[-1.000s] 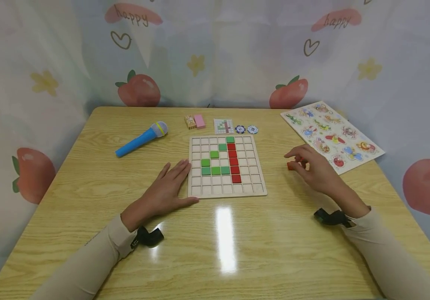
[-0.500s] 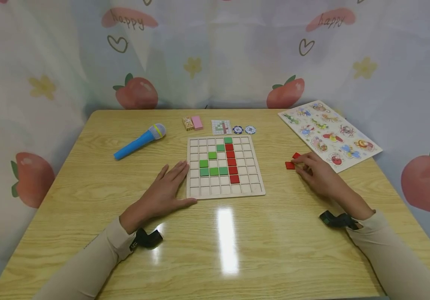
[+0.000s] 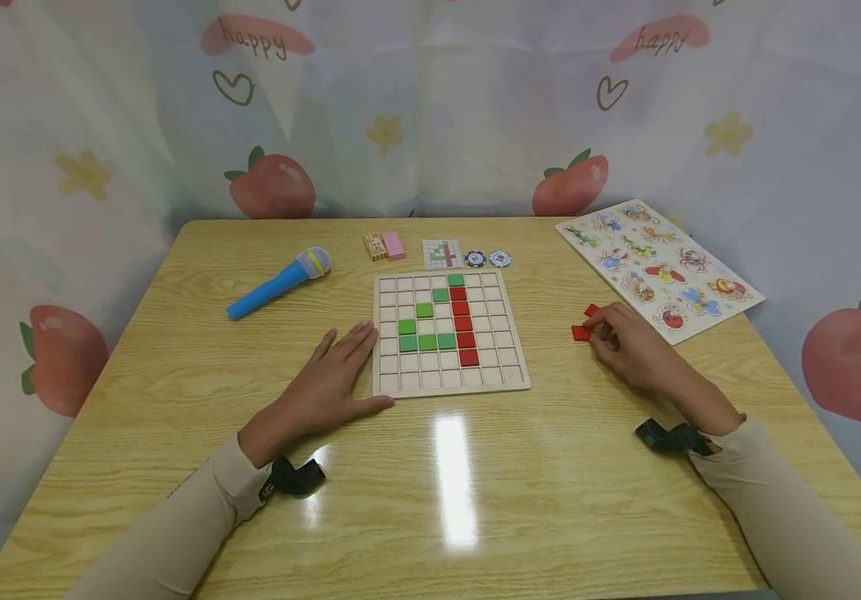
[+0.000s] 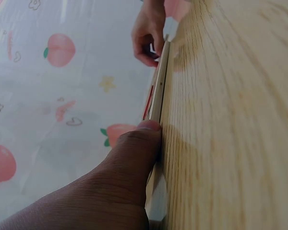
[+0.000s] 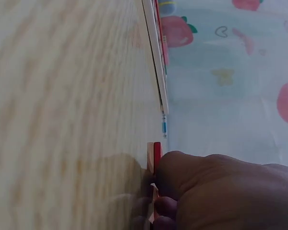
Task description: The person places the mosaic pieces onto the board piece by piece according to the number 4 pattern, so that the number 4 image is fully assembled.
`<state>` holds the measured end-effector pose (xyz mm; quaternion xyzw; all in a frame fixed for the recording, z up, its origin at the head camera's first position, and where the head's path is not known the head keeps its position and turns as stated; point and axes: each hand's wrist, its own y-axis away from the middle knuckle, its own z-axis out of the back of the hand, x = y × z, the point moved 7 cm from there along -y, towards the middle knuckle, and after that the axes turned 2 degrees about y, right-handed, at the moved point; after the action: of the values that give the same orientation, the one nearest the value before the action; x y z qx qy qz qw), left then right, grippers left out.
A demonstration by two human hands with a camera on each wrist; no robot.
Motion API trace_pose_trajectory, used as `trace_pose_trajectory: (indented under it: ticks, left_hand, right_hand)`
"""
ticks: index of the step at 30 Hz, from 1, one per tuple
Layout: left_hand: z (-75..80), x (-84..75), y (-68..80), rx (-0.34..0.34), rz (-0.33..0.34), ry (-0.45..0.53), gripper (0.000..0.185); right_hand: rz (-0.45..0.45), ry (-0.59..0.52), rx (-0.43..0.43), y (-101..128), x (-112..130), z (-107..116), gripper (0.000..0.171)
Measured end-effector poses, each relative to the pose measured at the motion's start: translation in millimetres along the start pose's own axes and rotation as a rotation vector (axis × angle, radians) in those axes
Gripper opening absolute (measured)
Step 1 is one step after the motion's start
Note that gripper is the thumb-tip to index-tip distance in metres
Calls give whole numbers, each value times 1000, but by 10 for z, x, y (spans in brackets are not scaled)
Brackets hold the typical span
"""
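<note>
Your right hand (image 3: 628, 342) lies on the counter (image 3: 175, 350) toward its right edge, fingers curled over the small loose red square tiles (image 3: 582, 332) there, and the right wrist view shows the fingertips pinching one red tile on edge against the surface. Your left hand (image 3: 332, 375) lies flat with fingers spread, its thumb pressed along the left rim of the square wooden grid board (image 3: 451, 387), which sits at the middle of the counter. On the board a column of red tiles (image 3: 463, 325) stands beside a stepped group of green tiles (image 3: 426, 333). To do this pick cleanly, I would judge it best to take one tile only, squeeze its flat faces so it cannot flip, and keep the left hand bracing the rim so the board does not slide. The counter is glossy pale wood with a bright glare streak near your edge. At the far edge lie a small pattern card (image 3: 442, 252), two round chips (image 3: 487, 258) and two little blocks, one pink (image 3: 385, 244); a blue toy microphone (image 3: 278, 282) lies left of the board, a printed animal puzzle board (image 3: 655, 267) at the far right corner. A curtain printed with strawberries (image 3: 272, 185) hangs all round.
</note>
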<state>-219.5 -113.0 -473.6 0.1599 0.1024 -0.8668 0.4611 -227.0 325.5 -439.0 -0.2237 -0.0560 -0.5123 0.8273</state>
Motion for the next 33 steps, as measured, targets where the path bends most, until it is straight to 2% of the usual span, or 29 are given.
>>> trace_pose_trajectory:
  ticks: [9,15,19,21,26,29,33]
  left_hand:
    - [1,-7,4,1,-5,4,113]
    - [8,-2,9,-2,-3,0,114]
    - [8,-3,9,-2,-4,2,114]
    - [8,-3,11,-2,-4,4,114]
    - [8,-3,11,0,-5,8,114]
    - [2,4,2,1,-3,8,114]
    - [-3,10,-5,2,-3,4,114]
  right_hand:
    - [33,8,14,-19,14,-3,27]
    - [-36,-13,34,-11,-39,-11,20]
    - [-60,-27,26,-16,7,22,22]
    - [-27,-39,3,-41,99,46,23]
    - [134,-68,-23,-141,496,91,26]
    - [192,-74,26,-227,765,75,25]
    - [211,-71,150,-363,1097,-8,21]
